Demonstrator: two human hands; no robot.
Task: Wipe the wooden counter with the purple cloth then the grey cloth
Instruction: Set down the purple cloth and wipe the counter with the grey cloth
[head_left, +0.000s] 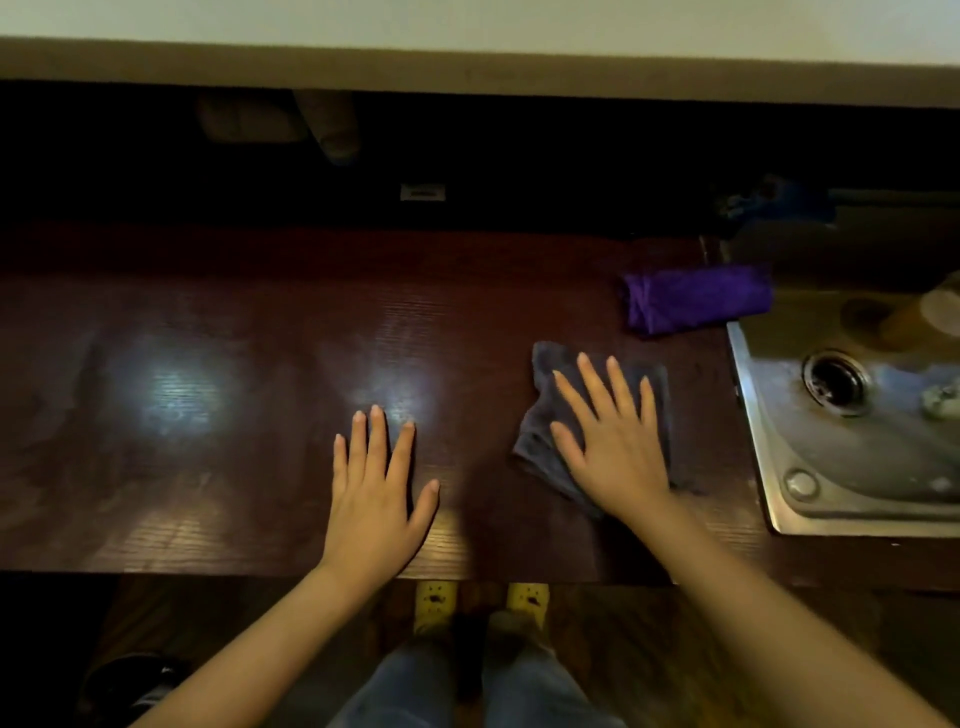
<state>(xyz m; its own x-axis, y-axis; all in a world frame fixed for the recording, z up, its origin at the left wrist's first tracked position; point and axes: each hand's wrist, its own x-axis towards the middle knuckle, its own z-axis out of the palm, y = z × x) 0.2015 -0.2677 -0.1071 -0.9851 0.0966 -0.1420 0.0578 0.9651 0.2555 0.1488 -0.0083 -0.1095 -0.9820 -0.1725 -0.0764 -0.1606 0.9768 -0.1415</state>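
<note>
The dark wooden counter runs across the middle of the view. A crumpled grey cloth lies on it right of centre, and my right hand presses flat on top of it with fingers spread. My left hand rests flat on the bare wood beside it, fingers apart, holding nothing. The purple cloth lies folded on the counter farther back and to the right, by the sink's corner, apart from both hands.
A steel sink with a round drain is set into the counter at the right. A dark recess and a pale ledge run along the back. Below the front edge show my legs and the floor.
</note>
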